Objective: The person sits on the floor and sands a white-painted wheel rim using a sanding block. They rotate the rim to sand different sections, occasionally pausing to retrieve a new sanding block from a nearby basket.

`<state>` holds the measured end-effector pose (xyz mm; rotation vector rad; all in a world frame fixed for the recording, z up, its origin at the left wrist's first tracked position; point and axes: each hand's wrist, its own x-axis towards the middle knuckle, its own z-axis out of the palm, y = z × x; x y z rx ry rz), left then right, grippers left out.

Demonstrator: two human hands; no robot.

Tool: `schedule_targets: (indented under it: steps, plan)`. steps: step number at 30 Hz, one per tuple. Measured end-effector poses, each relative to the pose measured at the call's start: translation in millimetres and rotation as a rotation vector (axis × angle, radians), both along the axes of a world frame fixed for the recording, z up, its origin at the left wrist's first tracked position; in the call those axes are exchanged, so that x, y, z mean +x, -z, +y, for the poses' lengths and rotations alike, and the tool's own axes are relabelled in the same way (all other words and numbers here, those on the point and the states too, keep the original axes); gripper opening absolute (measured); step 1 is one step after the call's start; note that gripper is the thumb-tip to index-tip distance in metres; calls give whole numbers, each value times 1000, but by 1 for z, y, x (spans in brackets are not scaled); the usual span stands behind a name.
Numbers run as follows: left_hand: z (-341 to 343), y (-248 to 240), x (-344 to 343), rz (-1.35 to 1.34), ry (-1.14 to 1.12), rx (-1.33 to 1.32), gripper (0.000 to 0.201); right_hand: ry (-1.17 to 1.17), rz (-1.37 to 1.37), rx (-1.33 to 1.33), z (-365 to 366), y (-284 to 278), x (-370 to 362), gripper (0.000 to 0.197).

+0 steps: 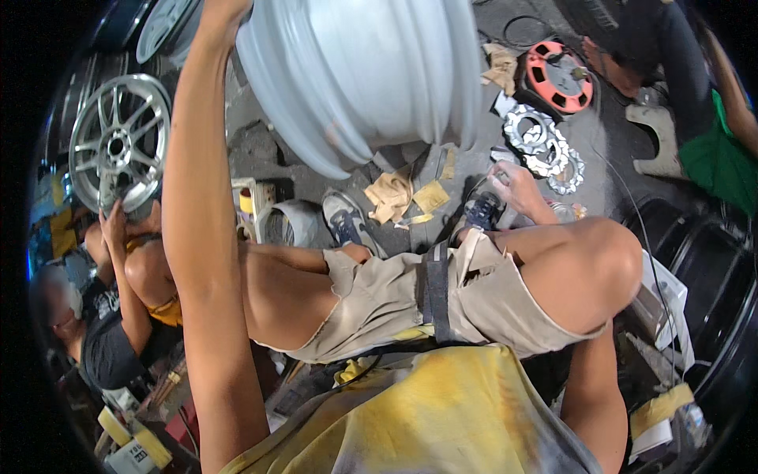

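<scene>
A large pale grey wheel rim stands in front of me at the top of the view, its surface smeared by motion. My left hand is at the rim's left edge and appears to grip it; most of its fingers are cut off by the picture's edge. Low by my right shoe, my right hand is closed, its fingertips whitish with dust. A small greyish piece seems to be between those fingers, too small to name.
Brown sandpaper scraps lie between my feet. Silvery toothed rings and an orange-red round part lie to the right. At left, a person handles a silver spoked wheel; another person is at upper right. Dark rims stand at right.
</scene>
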<state>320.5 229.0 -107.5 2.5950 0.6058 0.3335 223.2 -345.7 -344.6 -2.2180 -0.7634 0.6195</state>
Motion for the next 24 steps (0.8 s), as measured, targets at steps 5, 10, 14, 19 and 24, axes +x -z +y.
schedule_targets:
  steps: [5, 10, 14, 19, 24]
  plan:
    - [-34, -14, -10, -11, -72, -120, 45, -334, 4, -117, 34, 19, -18, 27]
    - [-27, -18, -2, 69, -35, 128, 50, -461, -16, -188, 69, 39, -30, 49]
    - [-10, -15, 1, 85, -45, 175, 55, -600, -104, -277, 93, 67, -43, 62]
    - [25, -9, 30, 77, -11, 188, 63, -571, -118, -326, 90, 58, -42, 36]
    - [78, 1, 28, 108, -67, 199, 71, -192, -19, 113, 88, 42, -18, 36]
